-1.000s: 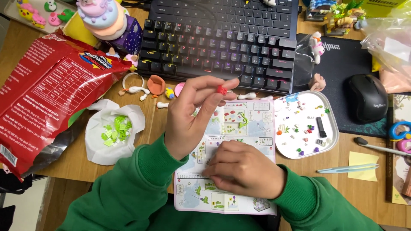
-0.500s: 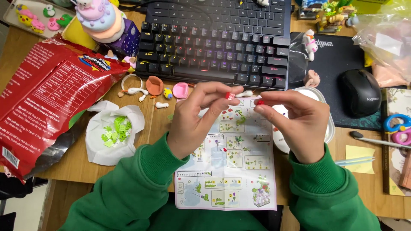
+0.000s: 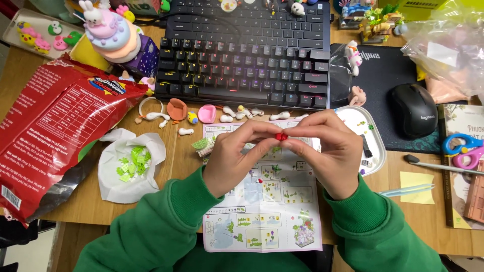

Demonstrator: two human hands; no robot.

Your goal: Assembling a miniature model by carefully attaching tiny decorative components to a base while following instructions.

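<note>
My left hand [image 3: 237,156] and my right hand [image 3: 327,151] meet above a folded instruction sheet [image 3: 262,221], both pinching a tiny red brick piece [image 3: 281,136] between thumbs and fingertips. Green sleeves cover both forearms. Right of my right hand lies a white tray [image 3: 377,151] with small loose parts. Small pink, orange and white pieces [image 3: 206,114] are scattered along the front of the black keyboard [image 3: 247,55].
A large red snack bag [image 3: 45,131] lies at the left. An opened white plastic pouch with light green bricks [image 3: 132,163] sits beside it. A black mouse [image 3: 414,110] on a dark pad, scissors [image 3: 463,147], a yellow sticky note [image 3: 416,187] and toy figures surround the desk.
My right hand rose from the instruction sheet to join my left hand. The two now pinch the red piece together, closer than half a second ago.
</note>
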